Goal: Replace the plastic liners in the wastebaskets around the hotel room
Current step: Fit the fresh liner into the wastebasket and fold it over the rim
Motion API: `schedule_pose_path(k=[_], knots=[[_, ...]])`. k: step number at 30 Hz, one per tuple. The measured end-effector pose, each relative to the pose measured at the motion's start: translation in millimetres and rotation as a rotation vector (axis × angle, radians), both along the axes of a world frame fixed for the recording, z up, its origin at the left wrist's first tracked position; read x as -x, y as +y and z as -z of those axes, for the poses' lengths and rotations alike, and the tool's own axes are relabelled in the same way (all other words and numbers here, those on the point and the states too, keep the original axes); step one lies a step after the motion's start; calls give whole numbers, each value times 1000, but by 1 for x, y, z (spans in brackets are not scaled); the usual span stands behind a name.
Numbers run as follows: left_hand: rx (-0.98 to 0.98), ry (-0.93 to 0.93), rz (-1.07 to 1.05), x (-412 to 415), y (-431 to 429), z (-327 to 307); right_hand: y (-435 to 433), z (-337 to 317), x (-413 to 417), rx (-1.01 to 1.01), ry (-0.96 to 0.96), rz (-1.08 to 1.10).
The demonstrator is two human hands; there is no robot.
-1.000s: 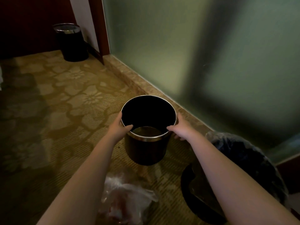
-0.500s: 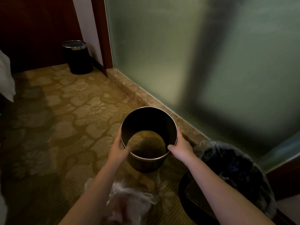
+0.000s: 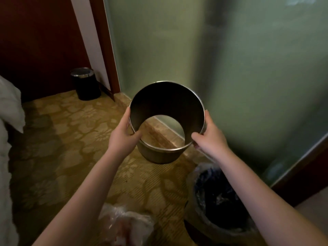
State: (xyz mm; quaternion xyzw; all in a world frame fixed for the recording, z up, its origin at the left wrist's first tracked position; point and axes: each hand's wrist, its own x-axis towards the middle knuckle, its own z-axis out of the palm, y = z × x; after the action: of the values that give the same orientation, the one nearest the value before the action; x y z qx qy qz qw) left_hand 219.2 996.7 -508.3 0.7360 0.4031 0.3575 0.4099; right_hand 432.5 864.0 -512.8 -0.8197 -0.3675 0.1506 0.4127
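Observation:
I hold a dark metal sleeve (image 3: 165, 102) with a silver rim in the air above the carpet. It has no bottom, and the floor shows through it. My left hand (image 3: 122, 135) grips its left rim, thumb inside. My right hand (image 3: 209, 137) grips the right rim the same way. A black bin (image 3: 218, 201) lined with clear plastic stands at the lower right, partly behind my right forearm. A crumpled clear plastic liner (image 3: 127, 226) lies on the carpet at the bottom centre.
A second black wastebasket (image 3: 86, 85) with a silver top stands in the far corner by a dark wooden panel. A frosted glass wall (image 3: 248, 68) with a stone sill runs along the right. White bedding (image 3: 8, 110) hangs at the left edge.
Both hands have lifted the metal sleeve off the carpet and tilted it toward me; it now hangs higher, with the floor visible through its open end. My view has risen.

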Motion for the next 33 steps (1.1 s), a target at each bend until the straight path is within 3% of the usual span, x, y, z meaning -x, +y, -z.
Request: schedule_pose_path(k=[4, 11, 19, 33], knots=[[-65, 46, 29, -13, -43, -41, -45, -37, -15, -14, -11, 9], [62, 159, 231, -55, -79, -77, -124, -71, -38, 20, 71, 85], [178, 180, 339, -92, -120, -56, -194, -74, -47, 132, 97, 132], [307, 180, 391, -110, -126, -9, -207, -40, -57, 230, 64, 125]])
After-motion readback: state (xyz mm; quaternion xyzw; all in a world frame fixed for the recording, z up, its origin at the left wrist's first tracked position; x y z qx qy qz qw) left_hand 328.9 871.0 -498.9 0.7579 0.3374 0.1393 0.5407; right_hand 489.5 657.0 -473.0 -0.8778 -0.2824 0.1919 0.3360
